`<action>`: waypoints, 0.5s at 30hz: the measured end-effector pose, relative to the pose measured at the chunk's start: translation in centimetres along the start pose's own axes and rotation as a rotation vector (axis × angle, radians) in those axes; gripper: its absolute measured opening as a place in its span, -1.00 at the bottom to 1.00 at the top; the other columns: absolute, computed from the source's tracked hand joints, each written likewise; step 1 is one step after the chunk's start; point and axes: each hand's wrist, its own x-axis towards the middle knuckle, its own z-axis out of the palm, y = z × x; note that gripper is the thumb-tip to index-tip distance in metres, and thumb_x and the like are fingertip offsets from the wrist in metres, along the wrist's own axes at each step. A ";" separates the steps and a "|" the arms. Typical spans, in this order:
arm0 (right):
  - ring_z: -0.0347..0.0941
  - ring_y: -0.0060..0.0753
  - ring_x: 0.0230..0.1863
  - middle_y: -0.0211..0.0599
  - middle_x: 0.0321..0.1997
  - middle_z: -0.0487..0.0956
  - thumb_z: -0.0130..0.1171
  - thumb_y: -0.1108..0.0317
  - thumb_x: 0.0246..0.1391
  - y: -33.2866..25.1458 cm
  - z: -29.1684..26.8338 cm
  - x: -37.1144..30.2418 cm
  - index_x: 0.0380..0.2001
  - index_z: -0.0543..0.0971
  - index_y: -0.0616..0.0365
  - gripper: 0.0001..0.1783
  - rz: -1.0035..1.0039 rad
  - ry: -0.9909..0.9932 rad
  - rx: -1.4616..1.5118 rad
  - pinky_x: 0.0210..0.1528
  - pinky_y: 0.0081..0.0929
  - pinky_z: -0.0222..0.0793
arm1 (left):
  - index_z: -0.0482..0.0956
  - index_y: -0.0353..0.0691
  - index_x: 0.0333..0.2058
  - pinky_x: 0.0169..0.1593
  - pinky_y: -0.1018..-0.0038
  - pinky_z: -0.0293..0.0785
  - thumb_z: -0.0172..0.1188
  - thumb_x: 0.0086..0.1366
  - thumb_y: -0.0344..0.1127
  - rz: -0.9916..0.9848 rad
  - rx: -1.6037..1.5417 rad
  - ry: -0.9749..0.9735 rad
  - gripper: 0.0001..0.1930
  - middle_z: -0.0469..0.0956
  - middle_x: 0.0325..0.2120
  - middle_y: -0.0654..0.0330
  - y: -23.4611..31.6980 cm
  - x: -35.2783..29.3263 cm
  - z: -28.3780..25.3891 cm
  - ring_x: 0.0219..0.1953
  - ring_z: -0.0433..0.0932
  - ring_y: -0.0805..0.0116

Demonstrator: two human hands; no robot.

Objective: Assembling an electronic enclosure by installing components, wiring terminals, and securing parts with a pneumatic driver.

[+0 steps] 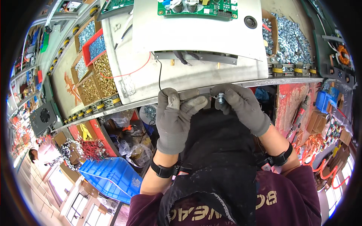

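Both my hands wear grey work gloves and meet just off the near edge of the workbench. A thin black wire (160,77) runs down from a metal panel (169,32) into my left hand (173,122), whose fingers are closed on it. The wire continues across to my right hand (245,109). Between the right thumb and fingers is a shiny bolt (221,98), with the wire's end beside it; whether the wire is fixed to the bolt I cannot tell. A green circuit board (200,9) sits on the panel's far part. A red wire (137,69) curves left of the panel.
Bins of brass fasteners (105,71) and a red bin (86,52) of small parts stand left on the bench. Loose silver hardware (290,41) is piled at right. Below the bench are a blue crate (109,177) and a bundle of red wires (94,150).
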 end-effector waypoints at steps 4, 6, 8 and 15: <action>0.41 -0.50 -0.44 -0.35 -0.45 0.52 0.08 0.40 0.07 -0.9 0.0 0.5 -0.15 0.53 0.20 -0.74 0.085 -0.046 -0.158 -0.36 -0.54 0.33 | 0.20 -0.22 -0.12 -0.16 0.14 0.61 -0.09 0.37 -0.23 0.076 -0.059 0.092 -0.77 0.49 -0.24 -0.10 -0.7 -0.3 0.6 -0.21 0.58 0.02; 0.43 -0.34 -0.40 -0.29 -0.42 0.52 0.08 0.46 0.01 -0.1 -1.0 2.0 -0.17 0.54 0.16 -0.74 -0.236 0.027 -0.448 -0.34 -0.47 0.34 | 0.22 -0.24 -0.08 -0.16 0.24 0.58 -0.05 0.35 -0.19 -0.100 0.081 0.141 -0.70 0.50 -0.23 -0.08 -0.3 -1.3 -0.8 -0.24 0.59 0.10; 0.42 0.01 -0.29 -0.15 -0.31 0.50 0.03 0.57 -0.11 0.0 -2.4 3.9 -0.21 0.54 0.08 -0.67 -0.600 0.135 -0.962 -0.27 -0.26 0.34 | 0.23 -0.26 -0.04 -0.16 0.34 0.56 -0.01 0.33 -0.14 -0.263 0.218 0.202 -0.64 0.50 -0.23 -0.05 -0.7 -1.4 -4.3 -0.28 0.59 0.17; 0.49 -0.20 -0.29 -0.16 -0.30 0.56 0.11 0.54 -0.02 2.5 -3.9 8.6 -0.21 0.56 0.19 -0.76 -0.691 0.261 -0.995 -0.25 -0.35 0.40 | 0.47 -0.33 -0.14 -0.35 0.45 0.44 0.23 0.11 -0.23 0.498 1.353 0.263 -0.62 0.55 -0.41 0.07 1.1 8.8 -1.6 -0.47 0.51 0.27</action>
